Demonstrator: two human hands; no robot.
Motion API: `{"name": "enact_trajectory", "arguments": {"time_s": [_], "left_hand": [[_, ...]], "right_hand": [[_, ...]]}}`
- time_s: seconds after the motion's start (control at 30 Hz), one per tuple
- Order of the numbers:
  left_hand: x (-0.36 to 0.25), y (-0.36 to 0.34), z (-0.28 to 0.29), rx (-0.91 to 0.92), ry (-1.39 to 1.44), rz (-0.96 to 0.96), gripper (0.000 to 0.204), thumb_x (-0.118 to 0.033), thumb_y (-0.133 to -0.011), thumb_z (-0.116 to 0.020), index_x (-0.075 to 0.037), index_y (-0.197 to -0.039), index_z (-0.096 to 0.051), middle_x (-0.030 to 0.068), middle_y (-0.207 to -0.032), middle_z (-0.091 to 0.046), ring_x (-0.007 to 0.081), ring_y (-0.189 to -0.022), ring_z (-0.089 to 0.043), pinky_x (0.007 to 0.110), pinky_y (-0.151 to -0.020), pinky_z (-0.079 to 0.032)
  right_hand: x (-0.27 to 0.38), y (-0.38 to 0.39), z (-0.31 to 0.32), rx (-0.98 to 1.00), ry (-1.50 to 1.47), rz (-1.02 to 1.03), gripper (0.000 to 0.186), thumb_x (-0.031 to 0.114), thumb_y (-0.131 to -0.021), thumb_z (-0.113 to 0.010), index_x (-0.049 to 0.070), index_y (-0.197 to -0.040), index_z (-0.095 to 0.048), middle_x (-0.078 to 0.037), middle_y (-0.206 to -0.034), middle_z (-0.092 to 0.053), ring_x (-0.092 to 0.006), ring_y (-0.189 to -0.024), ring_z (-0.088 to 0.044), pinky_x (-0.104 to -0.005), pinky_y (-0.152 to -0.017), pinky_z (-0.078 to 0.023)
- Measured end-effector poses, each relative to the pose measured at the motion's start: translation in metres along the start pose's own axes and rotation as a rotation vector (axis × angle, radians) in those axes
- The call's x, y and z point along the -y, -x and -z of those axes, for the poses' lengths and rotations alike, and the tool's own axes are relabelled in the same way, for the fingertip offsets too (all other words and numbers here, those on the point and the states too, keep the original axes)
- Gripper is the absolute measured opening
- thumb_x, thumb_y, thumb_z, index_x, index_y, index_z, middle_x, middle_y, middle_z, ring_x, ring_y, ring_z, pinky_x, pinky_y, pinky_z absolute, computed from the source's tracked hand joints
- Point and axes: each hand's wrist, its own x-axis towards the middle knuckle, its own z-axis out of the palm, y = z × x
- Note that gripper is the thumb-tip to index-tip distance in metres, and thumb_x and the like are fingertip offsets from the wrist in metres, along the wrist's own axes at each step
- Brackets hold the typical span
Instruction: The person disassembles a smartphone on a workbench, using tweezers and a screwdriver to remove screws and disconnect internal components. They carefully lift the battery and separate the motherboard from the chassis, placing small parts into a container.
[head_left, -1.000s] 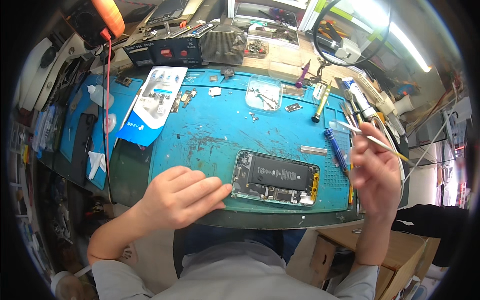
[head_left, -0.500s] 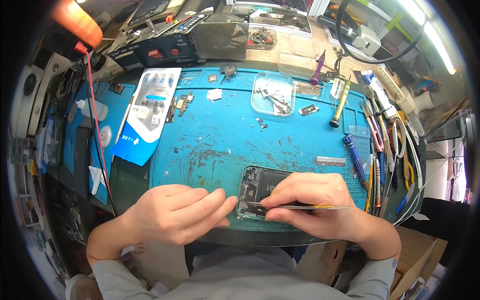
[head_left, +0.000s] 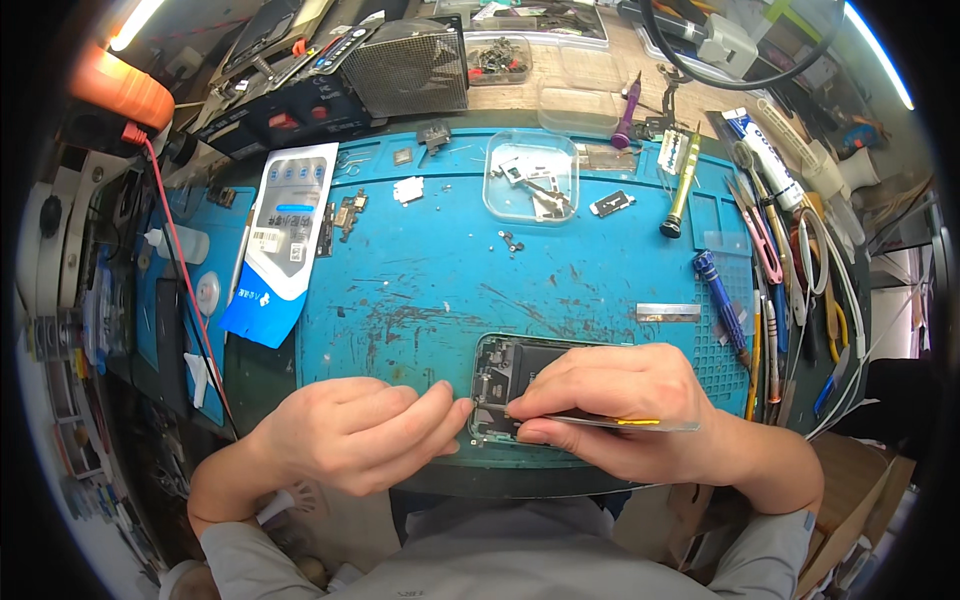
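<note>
An opened smartphone [head_left: 493,378] lies on the blue work mat in front of me, its dark battery [head_left: 535,362] and inner parts exposed. My right hand [head_left: 625,400] covers much of its right side and pinches thin metal tweezers [head_left: 640,422] with a yellow mark. Their back end sticks out to the right under my palm, and the tip points left over the phone's lower inner part. My left hand [head_left: 375,430] is closed, thumb and fingers together, with its fingertips right by the phone's left edge. Whatever it may hold is hidden.
On the blue mat [head_left: 400,300] lie a blue screwdriver [head_left: 722,305], a green screwdriver [head_left: 682,185], a metal strip [head_left: 667,313] and small parts. A clear plastic box [head_left: 530,178] holds more parts. A blue-white packet [head_left: 283,240] lies left; several tools [head_left: 770,270] line the right edge.
The whole view has shifted slightly. My right hand has moved a little left over the phone, with the tweezers lower and more tilted. My left hand stays at the phone's left edge.
</note>
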Motion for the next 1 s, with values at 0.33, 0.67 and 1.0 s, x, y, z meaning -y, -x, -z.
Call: {"name": "enact_trajectory", "arguments": {"time_s": [0.33,0.67,1.0], "left_hand": [[0.0023,-0.0016,0.002,0.022,0.008,-0.02,0.03,-0.013,-0.092,-0.084,0.0,-0.118,-0.082,0.0067,-0.119,-0.072,0.0089,-0.082,-0.067,0.024,-0.066,-0.057],[0.0007,-0.0029,0.0058,0.071,-0.044,-0.056,0.024,-0.012,-0.093,-0.083,-0.002,-0.115,-0.085,0.0085,-0.118,-0.075,0.0128,-0.084,-0.071,0.026,-0.07,-0.061],[0.0003,-0.0064,0.0096,0.1,-0.06,-0.056,0.025,-0.011,-0.092,-0.083,-0.002,-0.115,-0.084,0.0083,-0.118,-0.075,0.0129,-0.086,-0.072,0.027,-0.071,-0.06]], "right_hand": [[0.0005,0.0001,0.001,0.032,0.017,-0.008,0.016,0.005,-0.095,-0.087,0.0,-0.107,-0.078,-0.013,-0.094,-0.078,-0.0312,-0.08,-0.077,-0.0395,-0.066,-0.061],[0.0039,-0.0001,0.0047,0.081,0.028,-0.045,0.02,0.003,-0.094,-0.088,-0.003,-0.111,-0.081,-0.016,-0.098,-0.081,-0.0297,-0.085,-0.08,-0.0362,-0.07,-0.063],[0.0038,0.0013,0.0041,0.081,0.016,-0.054,0.018,0.001,-0.095,-0.087,-0.003,-0.111,-0.081,-0.015,-0.098,-0.08,-0.0298,-0.085,-0.08,-0.0374,-0.071,-0.063]]}}
